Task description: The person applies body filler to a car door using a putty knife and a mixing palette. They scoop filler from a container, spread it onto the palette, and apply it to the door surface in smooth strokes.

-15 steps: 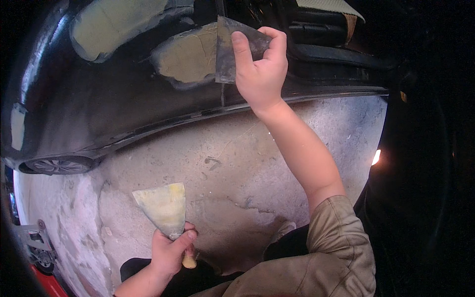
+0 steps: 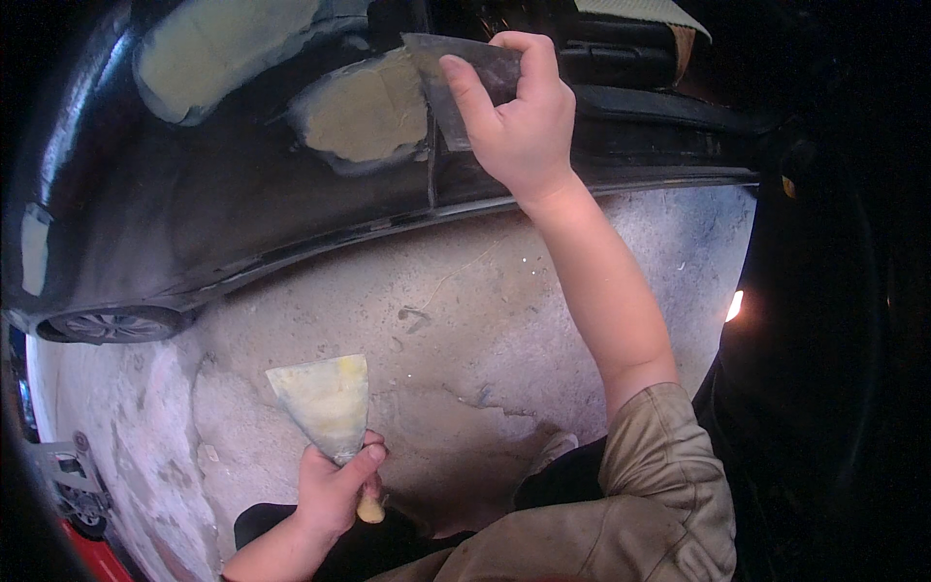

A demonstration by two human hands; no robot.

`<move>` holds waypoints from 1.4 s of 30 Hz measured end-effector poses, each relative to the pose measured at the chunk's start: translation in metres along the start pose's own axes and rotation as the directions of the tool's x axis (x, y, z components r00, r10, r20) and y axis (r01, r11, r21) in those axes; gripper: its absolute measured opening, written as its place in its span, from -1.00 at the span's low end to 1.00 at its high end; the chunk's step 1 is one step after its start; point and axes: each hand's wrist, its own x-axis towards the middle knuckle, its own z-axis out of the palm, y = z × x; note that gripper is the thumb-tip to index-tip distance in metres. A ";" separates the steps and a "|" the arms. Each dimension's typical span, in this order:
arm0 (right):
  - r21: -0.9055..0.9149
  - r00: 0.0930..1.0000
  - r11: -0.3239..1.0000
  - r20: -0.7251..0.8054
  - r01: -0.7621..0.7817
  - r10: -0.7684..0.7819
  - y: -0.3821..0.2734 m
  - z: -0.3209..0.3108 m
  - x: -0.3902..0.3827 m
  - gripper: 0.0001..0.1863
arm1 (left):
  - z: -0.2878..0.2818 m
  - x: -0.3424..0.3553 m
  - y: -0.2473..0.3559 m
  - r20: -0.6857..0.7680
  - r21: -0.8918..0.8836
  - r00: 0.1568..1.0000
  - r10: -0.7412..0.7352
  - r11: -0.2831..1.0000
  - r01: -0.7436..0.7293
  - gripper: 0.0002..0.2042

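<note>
Right hand point(image 2: 524, 121): clamped on a thin grey metal spreader blade point(image 2: 465, 73), pressed flat to the black car panel point(image 2: 223, 209); beside it a matt, tan filler patch point(image 2: 369, 112)
Left hand point(image 2: 335, 485): closed round a putty knife point(image 2: 325, 403) — wide blade smeared with yellowish filler, pale wooden handle; held low over the floor
Floor point(image 2: 465, 320): rough, dusty grey concrete

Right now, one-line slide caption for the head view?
Right hand presses a grey spreader to filler patches on a black car body; left hand holds a putty knife.
</note>
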 end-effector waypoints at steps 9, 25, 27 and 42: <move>0.025 0.988 0.989 0.043 0.148 -0.149 0.002 -0.005 -0.011 -0.64 | -0.001 -0.003 0.002 0.014 -0.024 1.000 0.010 1.000 -0.009 -0.84; -0.075 0.937 0.964 0.263 0.256 -0.228 0.003 -0.003 -0.009 -0.71 | -0.001 -0.002 0.000 0.019 -0.043 0.999 -0.026 0.999 0.027 -0.83; -0.068 0.903 0.960 0.364 0.273 -0.231 -0.001 -0.005 -0.014 -0.69 | -0.002 -0.001 0.000 0.019 -0.029 1.000 -0.018 0.999 0.019 -0.82; -0.089 0.800 0.867 0.441 0.490 -0.407 0.003 -0.002 -0.021 -0.50 | -0.003 0.002 -0.002 0.022 -0.068 0.999 -0.024 0.997 0.026 -0.82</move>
